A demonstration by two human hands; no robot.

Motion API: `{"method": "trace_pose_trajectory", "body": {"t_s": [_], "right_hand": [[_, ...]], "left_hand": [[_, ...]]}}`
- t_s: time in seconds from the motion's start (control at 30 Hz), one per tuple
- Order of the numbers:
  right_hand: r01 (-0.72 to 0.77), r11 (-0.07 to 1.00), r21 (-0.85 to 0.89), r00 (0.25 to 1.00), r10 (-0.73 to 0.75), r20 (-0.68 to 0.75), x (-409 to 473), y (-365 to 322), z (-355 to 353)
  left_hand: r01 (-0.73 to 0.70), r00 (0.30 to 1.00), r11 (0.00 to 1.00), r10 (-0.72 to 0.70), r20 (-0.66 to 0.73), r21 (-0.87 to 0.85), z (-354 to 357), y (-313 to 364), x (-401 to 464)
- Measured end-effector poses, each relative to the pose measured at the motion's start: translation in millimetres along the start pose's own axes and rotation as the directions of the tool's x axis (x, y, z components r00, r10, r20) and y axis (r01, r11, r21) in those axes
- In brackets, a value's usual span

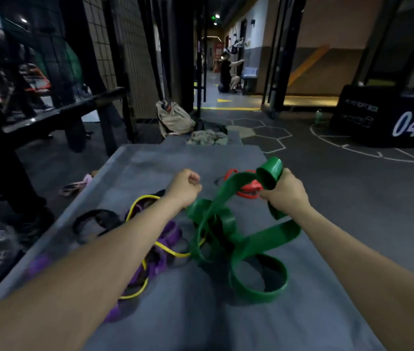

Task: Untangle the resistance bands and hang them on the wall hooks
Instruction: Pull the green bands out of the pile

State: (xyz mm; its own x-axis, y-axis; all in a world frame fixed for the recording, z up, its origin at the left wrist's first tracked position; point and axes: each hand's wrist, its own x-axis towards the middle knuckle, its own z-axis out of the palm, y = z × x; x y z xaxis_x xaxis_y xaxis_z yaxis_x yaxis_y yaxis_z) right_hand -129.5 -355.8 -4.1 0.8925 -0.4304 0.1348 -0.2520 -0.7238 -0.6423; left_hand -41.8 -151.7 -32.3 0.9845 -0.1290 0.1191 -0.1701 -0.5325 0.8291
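A wide green band (259,243) lies in tangled loops on the grey mat (188,312). My right hand (283,191) is shut on its upper loops and lifts them off the mat. To the left, my left hand (186,187) is a closed fist above the pile; whether it grips a band I cannot tell. Under my left forearm lie a purple band (169,236), a thin yellow band (140,201) and a black band (97,219), all intertwined. A red band (249,188) lies behind the green one, near my right hand. No wall hooks are visible.
A beige bag (174,119) and crumpled cloth (207,138) sit past the mat's far end. A black bench (56,117) stands at left, a black box marked 04 (388,120) at right. A person (227,72) crouches far down the corridor. A pink item (76,186) lies on the floor, left.
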Motion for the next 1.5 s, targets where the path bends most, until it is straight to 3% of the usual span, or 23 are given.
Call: {"method": "trace_pose_trajectory", "body": {"t_s": [0.13, 0.37, 0.5, 0.63, 0.73, 0.8, 1.0, 1.13, 1.33, 1.5], "right_hand": [[-0.065, 0.997, -0.044, 0.994, 0.069, 0.082, 3.8, 36.3, 13.4], [-0.092, 0.976, -0.197, 0.95, 0.146, 0.276, -2.1, 71.3, 49.1], [-0.033, 0.98, -0.194, 0.927, 0.102, 0.36, -1.9, 77.0, 57.4], [-0.018, 0.987, -0.162, 0.92, 0.08, 0.384, 0.4, 81.6, 55.2], [0.011, 0.971, -0.239, 0.914, 0.087, 0.396, -2.5, 94.0, 49.9], [0.034, 0.96, -0.277, 0.925, 0.075, 0.374, -5.4, 100.6, 48.1], [-0.024, 0.979, -0.202, 0.965, 0.076, 0.252, 5.5, 106.4, 50.8], [-0.169, 0.986, -0.008, 0.961, 0.166, 0.22, 13.1, 115.5, 48.9], [-0.293, 0.92, 0.26, 0.95, 0.25, 0.185, 25.9, 116.4, 43.6], [-0.294, 0.877, 0.38, 0.956, 0.259, 0.141, 54.4, 109.7, 24.5]], "left_hand": [[0.02, 0.999, 0.956, -0.032, 0.039, 0.294, 34.2, -27.5, -8.4], [-0.031, 0.972, 0.907, -0.071, 0.225, 0.421, 65.6, -30.1, -22.2], [0.032, 0.959, 0.934, -0.129, 0.252, 0.356, 74.5, -27.6, -21.9], [0.04, 0.971, 0.969, -0.096, 0.219, 0.244, 88.5, -22.8, -23.2], [-0.094, 0.971, 0.845, -0.039, 0.237, 0.526, 95.7, -17.3, -25.6], [-0.11, 0.981, 0.767, -0.019, 0.194, 0.632, 98.7, -19.7, -22.7], [-0.06, 0.997, 0.882, 0.028, 0.073, 0.468, 119.2, -22.9, -21.7], [0.051, 0.997, 0.954, -0.03, -0.074, 0.297, 130.3, -28.0, -18.3], [0.132, 0.981, 0.987, -0.118, -0.152, 0.089, 140.7, -17.2, -6.8], [0.023, 0.984, 0.985, -0.054, -0.173, -0.172, 157.8, 36.2, 25.6]]}}
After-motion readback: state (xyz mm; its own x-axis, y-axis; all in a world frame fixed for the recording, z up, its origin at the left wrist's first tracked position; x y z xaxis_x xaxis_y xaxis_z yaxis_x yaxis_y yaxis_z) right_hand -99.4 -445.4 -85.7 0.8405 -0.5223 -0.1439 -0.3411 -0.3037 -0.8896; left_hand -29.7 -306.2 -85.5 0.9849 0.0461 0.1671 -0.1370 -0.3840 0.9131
